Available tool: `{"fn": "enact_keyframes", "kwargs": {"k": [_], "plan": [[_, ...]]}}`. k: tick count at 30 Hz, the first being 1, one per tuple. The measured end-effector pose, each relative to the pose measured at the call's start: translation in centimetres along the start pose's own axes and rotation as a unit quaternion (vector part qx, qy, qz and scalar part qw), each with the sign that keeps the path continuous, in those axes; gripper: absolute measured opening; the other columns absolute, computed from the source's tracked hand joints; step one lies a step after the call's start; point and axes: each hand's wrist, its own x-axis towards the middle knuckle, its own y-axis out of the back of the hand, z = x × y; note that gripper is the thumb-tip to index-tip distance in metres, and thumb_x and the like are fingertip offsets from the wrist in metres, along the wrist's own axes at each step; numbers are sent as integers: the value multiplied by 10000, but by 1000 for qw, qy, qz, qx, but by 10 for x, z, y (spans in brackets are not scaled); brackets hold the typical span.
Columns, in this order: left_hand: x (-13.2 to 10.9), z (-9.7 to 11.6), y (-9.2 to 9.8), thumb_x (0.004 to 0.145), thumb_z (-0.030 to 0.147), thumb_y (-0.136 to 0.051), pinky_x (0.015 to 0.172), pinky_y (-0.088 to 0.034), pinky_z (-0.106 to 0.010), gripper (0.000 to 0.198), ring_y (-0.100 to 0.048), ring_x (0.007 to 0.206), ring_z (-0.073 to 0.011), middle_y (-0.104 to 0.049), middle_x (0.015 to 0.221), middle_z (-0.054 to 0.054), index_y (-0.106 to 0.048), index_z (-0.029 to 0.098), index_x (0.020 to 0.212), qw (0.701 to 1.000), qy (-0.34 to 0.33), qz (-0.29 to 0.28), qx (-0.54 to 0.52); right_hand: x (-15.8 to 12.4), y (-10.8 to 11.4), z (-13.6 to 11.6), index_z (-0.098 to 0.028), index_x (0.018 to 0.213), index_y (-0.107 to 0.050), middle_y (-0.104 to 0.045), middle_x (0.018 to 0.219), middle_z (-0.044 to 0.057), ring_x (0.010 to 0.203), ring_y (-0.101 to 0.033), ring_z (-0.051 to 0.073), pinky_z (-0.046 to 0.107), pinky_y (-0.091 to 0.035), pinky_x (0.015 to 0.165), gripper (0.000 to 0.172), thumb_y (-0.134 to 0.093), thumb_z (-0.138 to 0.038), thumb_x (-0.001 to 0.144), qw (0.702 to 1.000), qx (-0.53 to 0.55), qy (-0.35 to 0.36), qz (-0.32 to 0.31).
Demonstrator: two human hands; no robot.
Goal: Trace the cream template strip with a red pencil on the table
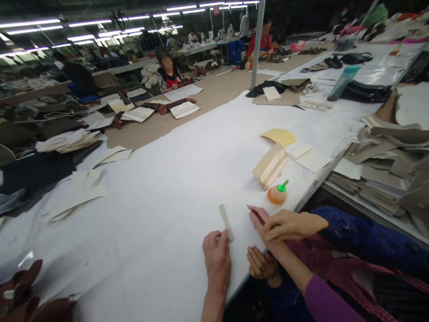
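My left hand [217, 259] is closed over the table, its fingertips pressed at the lower end of a narrow pale strip [224, 218] that lies on the white surface. To its right, my right hand [263, 223], at the end of a purple sleeve, holds a thin dark red pointed tool [257, 217]. Another person's hand [288, 225], coming from a blue sleeve, lies across the back of my right hand. That person's second hand [263, 264] is at the table edge below, fingers curled. An orange bottle with a green nozzle [277, 194] stands just beyond.
Beyond the bottle lie a beige striped piece [271, 165], a yellow piece [278, 136] and white sheets [312, 158]. Stacked grey pieces [385, 183] fill a shelf at right. A metal post [258, 44] rises from the far table. Brown pieces [27, 295] lie lower left.
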Motion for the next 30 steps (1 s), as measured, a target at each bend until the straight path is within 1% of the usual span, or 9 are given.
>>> {"fn": "enact_keyframes", "kwargs": {"k": [4, 8, 11, 13, 16, 20, 25, 27, 30], "plan": [[9, 9, 0, 922, 80, -518, 842, -459, -423, 334, -492, 893, -237, -522, 938, -84, -597, 181, 1230, 997, -7, -20, 78, -2, 2, 11, -196, 1101, -706, -706, 900, 74, 752, -623, 187, 321, -526, 654, 430, -699, -496, 793, 992, 79, -94, 0], [19, 11, -7, 936, 127, -517, 812, -437, -417, 308, -466, 859, -246, -514, 913, -82, -601, 173, 1229, 991, 5, -43, 125, -5, -2, 22, -202, 1230, -611, -684, 1101, 104, 906, -635, 211, 308, -519, 675, 533, -720, -461, 778, 972, 173, -156, 27], [21, 10, -11, 940, 141, -517, 811, -425, -411, 293, -459, 854, -247, -512, 907, -77, -608, 184, 1215, 989, 6, -53, 139, -9, -4, 30, -182, 1182, -611, -656, 1152, 118, 951, -632, 222, 293, -510, 650, 549, -779, -418, 716, 955, 230, -182, 43], [21, 10, -13, 942, 149, -519, 816, -419, -411, 283, -459, 857, -246, -513, 905, -75, -609, 183, 1208, 989, 8, -54, 141, -11, -4, 33, -178, 1133, -630, -662, 1129, 109, 928, -635, 210, 280, -503, 639, 517, -804, -386, 693, 947, 252, -193, 45], [20, 11, -13, 943, 159, -525, 818, -412, -412, 270, -461, 858, -245, -517, 903, -75, -611, 177, 1198, 989, 6, -51, 139, -14, -4, 34, -195, 1148, -619, -675, 1087, 83, 893, -640, 191, 270, -500, 641, 537, -822, -359, 678, 938, 275, -205, 53], [20, 11, -13, 941, 161, -531, 812, -404, -411, 271, -466, 855, -248, -527, 898, -73, -610, 179, 1200, 989, 3, -47, 142, -15, -4, 29, -195, 1135, -612, -678, 1062, 74, 856, -634, 182, 267, -494, 622, 559, -840, -353, 650, 931, 289, -212, 66], [20, 10, -12, 948, 183, -525, 821, -405, -413, 259, -486, 860, -252, -547, 901, -70, -615, 199, 1190, 992, 23, -47, 117, -31, -4, 10, -205, 1182, -586, -654, 1100, 73, 837, -601, 166, 265, -497, 622, 579, -815, -373, 678, 928, 289, -221, 79], [20, 9, -12, 956, 201, -518, 836, -412, -411, 249, -504, 874, -247, -557, 913, -66, -609, 203, 1187, 994, 44, -48, 85, -42, -4, 1, -217, 1192, -577, -649, 1083, 62, 786, -586, 151, 255, -491, 594, 560, -798, -375, 702, 931, 281, -224, 69], [23, 3, -11, 970, 215, -493, 821, -430, -395, 237, -532, 889, -238, -569, 934, -70, -594, 177, 1181, 995, 62, -44, 59, -59, -8, -8, -234, 1142, -576, -642, 978, 31, 645, -538, 118, 241, -461, 519, 497, -762, -412, 717, 938, 255, -230, 41]]}}
